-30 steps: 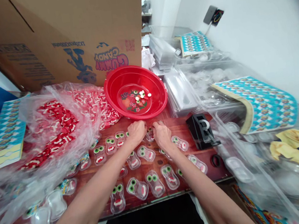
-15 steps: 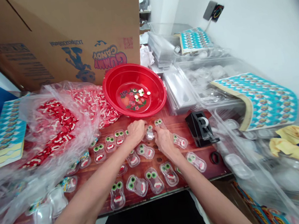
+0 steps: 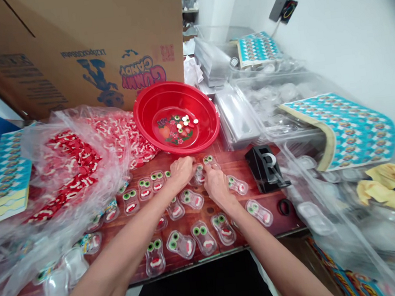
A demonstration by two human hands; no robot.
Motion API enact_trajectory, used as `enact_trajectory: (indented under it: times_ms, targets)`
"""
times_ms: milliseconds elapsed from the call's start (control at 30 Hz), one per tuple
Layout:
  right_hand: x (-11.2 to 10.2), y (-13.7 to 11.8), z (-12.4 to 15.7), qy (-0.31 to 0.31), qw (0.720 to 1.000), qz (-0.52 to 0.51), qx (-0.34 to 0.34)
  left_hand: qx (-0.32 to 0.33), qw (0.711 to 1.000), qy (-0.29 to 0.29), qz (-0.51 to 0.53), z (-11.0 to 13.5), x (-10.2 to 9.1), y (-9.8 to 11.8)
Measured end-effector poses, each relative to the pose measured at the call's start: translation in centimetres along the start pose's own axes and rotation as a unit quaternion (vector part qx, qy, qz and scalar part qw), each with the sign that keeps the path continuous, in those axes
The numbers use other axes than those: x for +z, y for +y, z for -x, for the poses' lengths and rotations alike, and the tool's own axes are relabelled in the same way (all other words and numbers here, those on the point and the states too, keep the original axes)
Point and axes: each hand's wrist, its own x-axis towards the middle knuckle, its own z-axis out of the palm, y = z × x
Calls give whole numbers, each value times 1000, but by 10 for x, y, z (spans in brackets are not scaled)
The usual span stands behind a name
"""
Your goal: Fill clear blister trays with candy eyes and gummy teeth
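My left hand (image 3: 181,169) and my right hand (image 3: 214,182) meet over a small clear plastic candy case (image 3: 198,173) on the brown wooden table (image 3: 238,163), just in front of the red basin (image 3: 150,107). Both hands have their fingers curled and pinched on that case. Several more clear cases with green gummy eyes and a red-and-white mouth (image 3: 202,236) lie in rows around my forearms. The red basin holds a few loose eye candies (image 3: 184,123). A clear bag of red-and-white gummy mouths (image 3: 73,164) lies to the left.
A large cardboard gummy candy box (image 3: 92,41) stands behind the basin. A black tape dispenser (image 3: 266,169) sits to the right, beside stacks of clear empty cases (image 3: 240,119) and blue sticker sheets (image 3: 350,130). Another sticker sheet (image 3: 3,177) lies at far left.
My right hand has slid slightly back towards me and left of the case with green eyes near the basin. My left hand stays on the case.
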Motion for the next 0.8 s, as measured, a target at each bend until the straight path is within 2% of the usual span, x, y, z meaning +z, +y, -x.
enact_trajectory:
  times_ms: [167,333,533,800]
  targets:
    - [-6,1,2,0,999,-49,0,2,1000,-11,14,-1,2,0]
    - [-12,-3,4,1,999,-30,-12,-11,1000,-10,11,0,4,0]
    - [-7,-3,7,12,999,-1,-32,-7,1000,-8,9,5,1,0]
    - [-4,3,11,-26,999,0,-39,10,1000,1,13,10,0,6]
